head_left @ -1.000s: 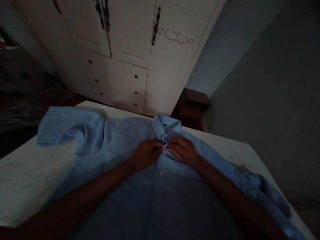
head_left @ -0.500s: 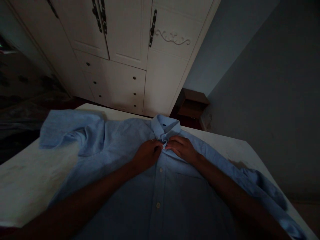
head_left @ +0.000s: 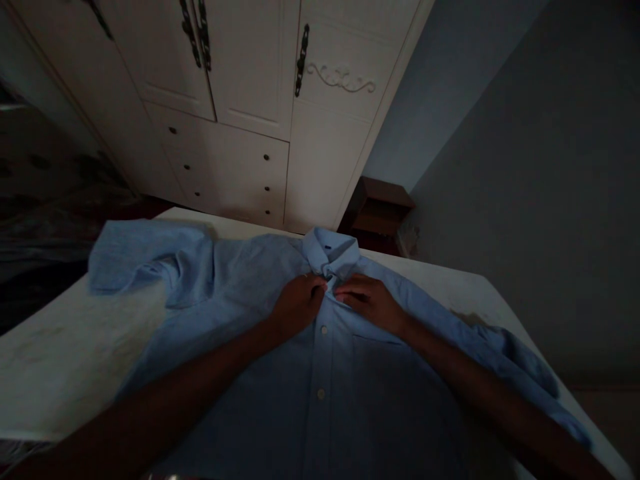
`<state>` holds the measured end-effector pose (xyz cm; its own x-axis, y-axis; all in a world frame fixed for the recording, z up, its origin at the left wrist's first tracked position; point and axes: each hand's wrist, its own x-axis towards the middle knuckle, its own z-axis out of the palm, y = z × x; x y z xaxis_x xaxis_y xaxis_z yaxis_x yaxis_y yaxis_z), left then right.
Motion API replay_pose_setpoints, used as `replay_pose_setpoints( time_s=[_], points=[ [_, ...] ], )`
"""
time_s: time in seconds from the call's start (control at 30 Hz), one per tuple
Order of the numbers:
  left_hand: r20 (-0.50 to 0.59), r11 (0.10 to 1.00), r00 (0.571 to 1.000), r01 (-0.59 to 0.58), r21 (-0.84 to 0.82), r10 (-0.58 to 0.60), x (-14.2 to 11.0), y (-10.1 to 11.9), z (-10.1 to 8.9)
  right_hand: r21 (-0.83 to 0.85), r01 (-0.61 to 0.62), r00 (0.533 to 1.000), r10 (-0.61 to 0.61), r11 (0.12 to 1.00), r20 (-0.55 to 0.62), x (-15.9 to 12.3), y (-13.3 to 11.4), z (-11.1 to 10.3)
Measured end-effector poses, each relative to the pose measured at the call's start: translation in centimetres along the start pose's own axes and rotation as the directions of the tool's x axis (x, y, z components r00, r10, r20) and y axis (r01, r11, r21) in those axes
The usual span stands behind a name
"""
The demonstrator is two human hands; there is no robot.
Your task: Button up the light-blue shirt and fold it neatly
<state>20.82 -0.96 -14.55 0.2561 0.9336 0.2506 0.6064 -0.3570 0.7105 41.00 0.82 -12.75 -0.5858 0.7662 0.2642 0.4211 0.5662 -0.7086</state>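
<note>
A light blue button shirt (head_left: 250,393) lies front side up, its collar (head_left: 315,252) at the far side. Just below the collar, my left hand (head_left: 299,303) pinches the edge of the front placket between thumb and fingers. Close beside it, my right hand (head_left: 370,300) grips the cloth on the other side of the same spot. The fingertips hide whatever button or hole is there. Lower down, two white buttons (head_left: 321,394) show on the placket. A chest pocket (head_left: 377,341) sits below my right hand. One sleeve (head_left: 145,250) is bent out to the left.
Under the shirt is a white table (head_left: 60,353). Beyond it stands a tall cream wardrobe (head_left: 320,153) with dark handles and drawers. A small brown cabinet (head_left: 385,193) is by the grey wall at the right.
My fingertips have drawn slightly apart at the placket, the right hand shifting a little to the right. The shirt front has been pulled slightly toward the collar.
</note>
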Motion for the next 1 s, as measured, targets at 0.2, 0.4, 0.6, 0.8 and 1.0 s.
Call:
replay_pose_setpoints(
  time_s=[0.2, 0.4, 0.6, 0.8, 1.0],
  points=[
    [-0.059, 0.997, 0.995, -0.073, 0.039, 0.076, -0.2, 0.2, 0.1, 0.52, -0.578, 0.793, 0.582, 0.629, 0.178, -0.2, -2.5, 1.1],
    [-0.058, 0.985, 0.986, -0.151, 0.079, 0.156, -0.4, 0.6, -0.2, 0.693, -0.567, 0.706, 0.695, 0.444, 0.132, 0.6, -3.9, 1.2],
    [-0.029, 0.985, 0.986, -0.162, 0.068, 0.164, -0.4, 0.7, -0.3, 0.65, -0.63, 0.655, 0.741, 0.426, 0.149, 0.8, -4.0, 1.2],
    [-0.01, 0.978, 0.981, -0.193, 0.084, 0.195, -0.4, 0.7, -0.2, 0.658, -0.635, 0.629, 0.766, 0.404, 0.136, 1.0, -3.8, 1.7],
    [-0.012, 0.98, 0.983, -0.184, 0.072, 0.185, -0.2, 0.6, -0.3, 0.645, -0.6, 0.652, 0.756, 0.473, 0.052, 0.8, -3.9, 2.4]
  ],
)
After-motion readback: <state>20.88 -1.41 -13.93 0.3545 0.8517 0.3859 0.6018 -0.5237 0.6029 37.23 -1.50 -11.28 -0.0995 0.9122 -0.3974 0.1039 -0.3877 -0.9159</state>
